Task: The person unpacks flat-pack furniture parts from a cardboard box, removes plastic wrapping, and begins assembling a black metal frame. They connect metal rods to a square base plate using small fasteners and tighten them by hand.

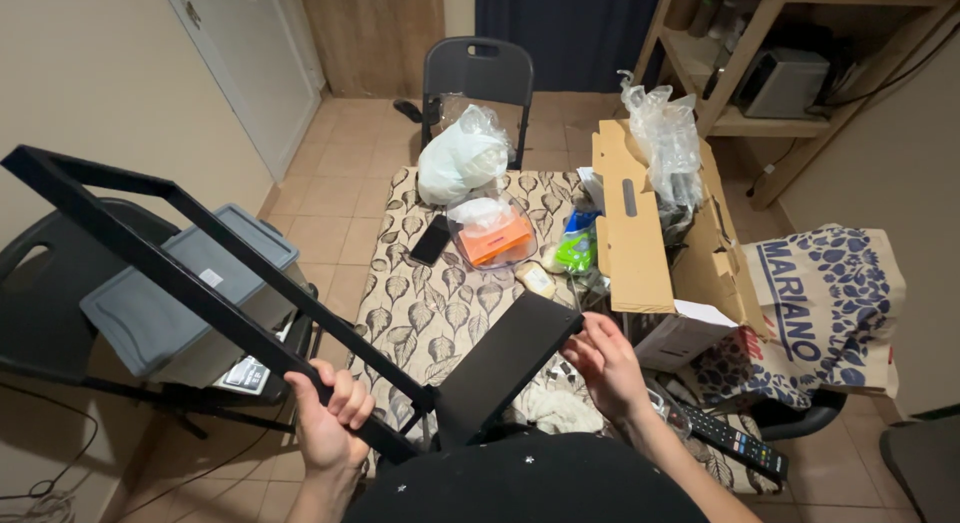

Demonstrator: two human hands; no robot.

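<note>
Here the left hand (328, 415) is wrapped tight round a bar of the black metal frame (200, 273), which slants up and away to the left of the tabletop (420, 303). The right hand (603, 363), fingers loosely curled, touches the edge of the frame's black panel (505, 361) above the tabletop's near edge. A cardboard box (640, 223) stands on the tabletop's right side; a folding chair (478, 78) waits beyond it on the tiled floor (330, 193).

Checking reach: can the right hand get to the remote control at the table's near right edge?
Probably yes. The right hand touches the black panel, and the remote control lies uncovered just beside that forearm; nothing sits between them.
</note>
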